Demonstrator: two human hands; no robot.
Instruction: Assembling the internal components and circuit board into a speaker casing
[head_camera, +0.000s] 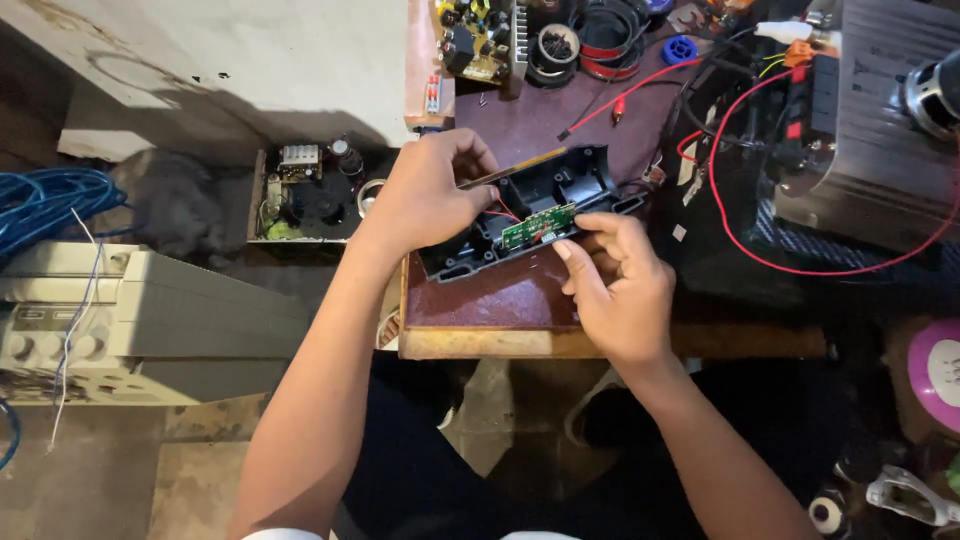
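Green circuit board (539, 226), small and narrow, sits tilted in the open cavity of a black plastic housing (560, 180) that lies slantwise on the dark red tabletop (500, 295), near its front edge and left corner. Right hand (620, 290) closed on the board's near edge, thumb and forefinger pinching it. Left hand (430, 195) curled over the housing's left end, fingers gripping the rim and holding it against the surface. Thin red wire runs from the board into the housing under the left fingers. Wooden front edge of the table (480, 343) is worn and pale. Toward the back edge: a larger circuit board with a finned heat sink (480, 35), black and red rolls of tape (610, 35), a blue round part (679, 49). Red lead with clip (640, 90) crosses the surface from the back right. At the right edge, a black ribbed amplifier case (880, 150) with a long red wire (800, 265) looping over it. Off the table to the left, lower down: an open box of electronic parts (305, 195), a coil of blue cable (50, 200), a beige machine casing (130, 320).
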